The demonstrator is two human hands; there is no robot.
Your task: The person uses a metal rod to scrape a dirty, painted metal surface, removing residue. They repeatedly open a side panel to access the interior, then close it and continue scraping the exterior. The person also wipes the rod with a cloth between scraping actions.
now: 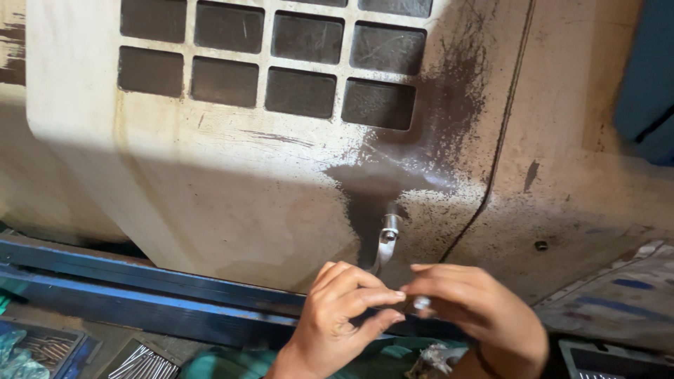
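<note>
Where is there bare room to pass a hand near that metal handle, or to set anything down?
Passing room: the plain panel face left of the metal handle, between the window grid and the blue rail. Crowded: both hands, left hand and right hand, meet below the handle; trays of metal rods fill the lower left.

view: head camera, single | position: above and behind the fingers (379,296) | facing: down and forward at machine panel (210,182) beyond fingertips | range: close
</note>
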